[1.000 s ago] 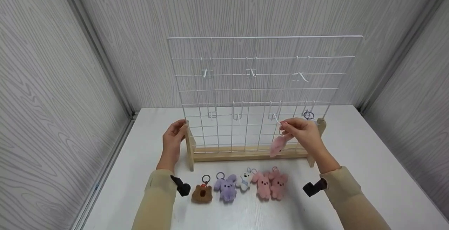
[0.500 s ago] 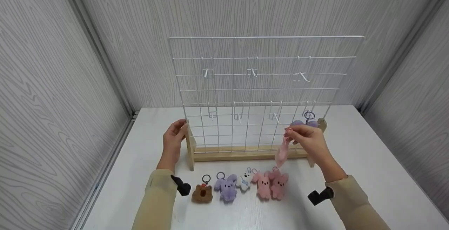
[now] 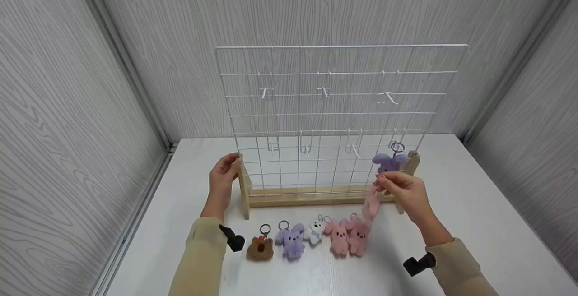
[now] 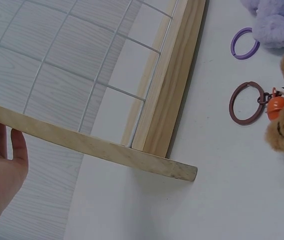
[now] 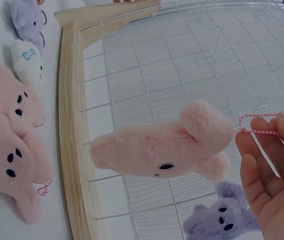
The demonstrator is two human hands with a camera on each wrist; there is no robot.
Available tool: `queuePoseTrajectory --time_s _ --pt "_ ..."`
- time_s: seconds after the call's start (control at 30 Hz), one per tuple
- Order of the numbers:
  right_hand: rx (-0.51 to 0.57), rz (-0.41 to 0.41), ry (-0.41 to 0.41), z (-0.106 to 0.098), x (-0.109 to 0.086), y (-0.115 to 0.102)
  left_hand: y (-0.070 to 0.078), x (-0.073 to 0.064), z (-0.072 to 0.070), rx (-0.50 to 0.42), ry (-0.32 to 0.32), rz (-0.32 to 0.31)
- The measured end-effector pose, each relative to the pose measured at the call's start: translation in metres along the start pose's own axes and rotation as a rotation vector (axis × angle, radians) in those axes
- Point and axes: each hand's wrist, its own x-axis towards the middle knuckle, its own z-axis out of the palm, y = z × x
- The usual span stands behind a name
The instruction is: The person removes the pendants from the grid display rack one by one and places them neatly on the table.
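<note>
My left hand (image 3: pixel 222 176) holds the upper end of the rack's left wooden post (image 4: pixel 107 150), its fingertips behind the wood in the left wrist view. With thumb and fingertips, my right hand (image 3: pixel 406 191) pinches the pink bead chain (image 5: pixel 261 115) of a pink plush bunny keychain (image 5: pixel 159 145). The bunny dangles head-up in front of the white wire rack (image 3: pixel 316 115), near its lower right. Just behind that hand, a purple plush bunny keychain (image 3: pixel 387 161) hangs from the lower right hook by its ring. Part of it is hidden.
Along the table front lie a brown plush keychain (image 3: pixel 260 248), a purple bunny (image 3: pixel 293 242), a small white plush (image 3: pixel 314 233) and two pink bunnies (image 3: pixel 339 238). White hooks (image 3: pixel 324 92) stick out from the rack in two rows. Panelled walls (image 3: pixel 113 151) surround the table.
My right hand has drawn the pink bunny away from a lower hook, down and to the right. More of the hanging purple bunny shows now. My left hand has stayed at the post.
</note>
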Motion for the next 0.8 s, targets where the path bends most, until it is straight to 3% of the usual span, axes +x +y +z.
queuePoseTrajectory --time_s 0.33,0.63,0.8 --pt "-0.023 0.064 0.032 -0.011 -0.020 0.014 -0.001 0.000 0.000 0.016 0.007 -0.005" --pt "-0.072 0.134 0.066 -0.020 -0.037 0.027 -0.001 -0.001 -0.001 -0.004 -0.014 0.033" --pt "-0.095 0.150 0.074 -0.026 -0.045 0.031 -0.014 0.009 -0.005 -0.014 0.009 0.030"
